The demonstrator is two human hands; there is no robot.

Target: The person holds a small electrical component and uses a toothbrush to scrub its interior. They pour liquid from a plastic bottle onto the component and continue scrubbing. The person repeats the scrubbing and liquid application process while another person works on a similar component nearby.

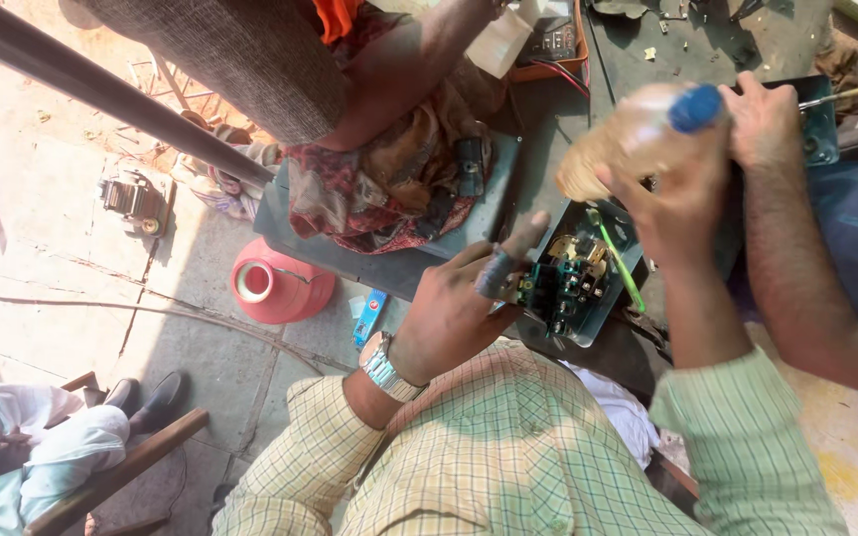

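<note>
Hands: right (682,194) gripping blue-capped bottle (638,139), left (459,308) beside grey box (588,283).

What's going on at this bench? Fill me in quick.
The person wearing the camera, in a checked shirt, rests the left hand against an open electrical switch box with a green wire, one finger wrapped in tape. The right hand lifts a clear plastic bottle with a blue cap above the box. Beside them, a co-worker's hand grips a screwdriver. Another person sits across the bench. A pink plastic jug stands on the floor.
</note>
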